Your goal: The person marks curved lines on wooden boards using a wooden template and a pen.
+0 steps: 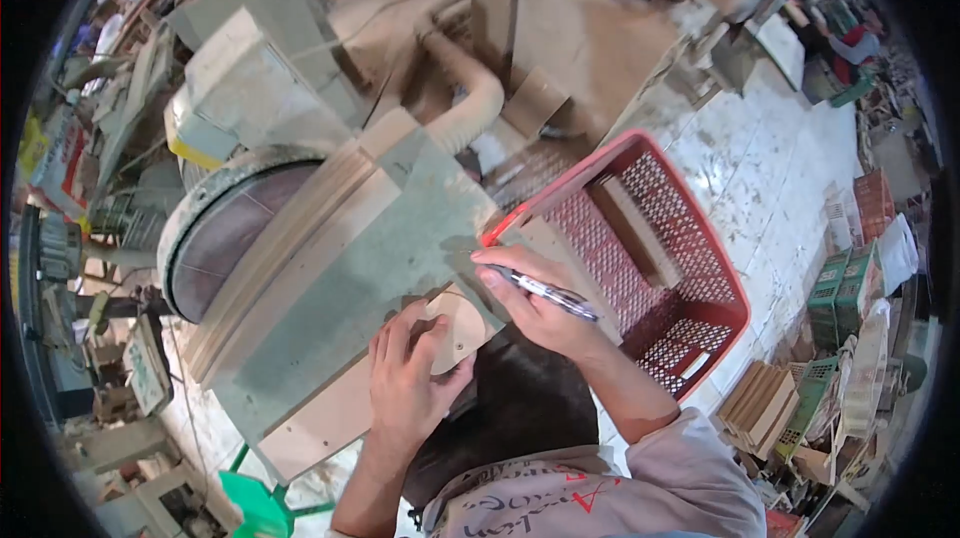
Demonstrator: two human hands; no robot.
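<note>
My right hand (540, 313) is closed around a pen (557, 295) with a clear and dark barrel, its tip end pointing left over the green table top (340, 283). My left hand (408, 373) grips a small pale wooden piece with a rounded end (462, 326) at the table's near right corner, thumb and fingers on its edge. A dark dot shows on that piece. Beside my left hand, a long pale board (315, 418) with several small holes lies along the near edge of the table. The pen and the wooden piece are apart.
A large disc sander (240, 228) stands at the left, with a strip of stacked boards (290, 258) along its face. At the right is a red plastic basket (742, 288) holding wooden pieces. A bent hose (470, 88) runs behind. A green plastic stool (250, 503) shows low left.
</note>
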